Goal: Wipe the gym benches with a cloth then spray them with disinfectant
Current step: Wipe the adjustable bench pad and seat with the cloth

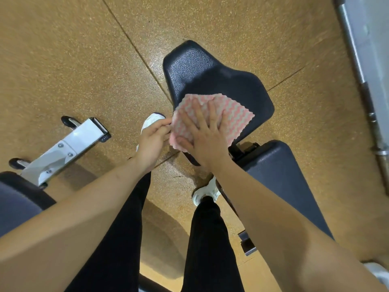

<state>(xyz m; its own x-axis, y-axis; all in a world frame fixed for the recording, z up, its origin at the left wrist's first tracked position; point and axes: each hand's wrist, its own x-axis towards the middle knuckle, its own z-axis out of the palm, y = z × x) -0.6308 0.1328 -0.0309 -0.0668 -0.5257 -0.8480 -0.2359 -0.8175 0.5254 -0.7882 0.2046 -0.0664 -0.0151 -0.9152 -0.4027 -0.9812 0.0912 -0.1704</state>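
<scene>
The dark navy padded gym bench (210,72) fills the centre and right of the frame. Its long axis runs from the lower right up toward the upper middle. The textured seat pad's narrow end points to the top of the frame, and the back pad (280,165) trails off to the lower right. The bench looks heavy and fixed in place, with firm vinyl over a little give, so it should take pressing without shifting.

The pink-and-white zigzag cloth (233,121) lies spread on the near, wider end of the seat pad, just right of centre. It is roughly square and sits cornerwise, one corner pointing right, with no clear long axis. It looks light, soft and limp, and likely bunches unless it is held flat, so a broad palm on top suits it best.

The right hand (202,140) lies on the cloth with its fingers straight and spread, pressing down and gripping nothing. The left hand (150,142), at the cloth's left edge, has curled fingers that appear to pinch that edge.
</scene>
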